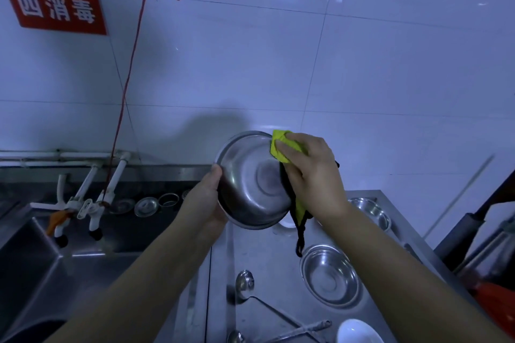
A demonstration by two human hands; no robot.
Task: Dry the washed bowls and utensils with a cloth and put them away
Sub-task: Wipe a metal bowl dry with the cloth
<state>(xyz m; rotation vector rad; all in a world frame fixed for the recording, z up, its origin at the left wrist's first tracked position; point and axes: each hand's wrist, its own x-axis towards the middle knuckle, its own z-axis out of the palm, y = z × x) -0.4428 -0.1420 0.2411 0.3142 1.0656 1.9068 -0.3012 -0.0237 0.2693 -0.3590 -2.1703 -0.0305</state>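
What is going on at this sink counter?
A person is drying a steel bowl: the left hand grips its rim and holds it tilted above the counter, while the right hand presses a yellow cloth against its outside. Two more steel bowls, a ladle and a white bowl lie on the counter.

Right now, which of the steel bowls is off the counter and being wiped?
The large steel bowl, gripped by the left hand while the right hand presses the yellow cloth against it. The two smaller bowls sit on the counter.
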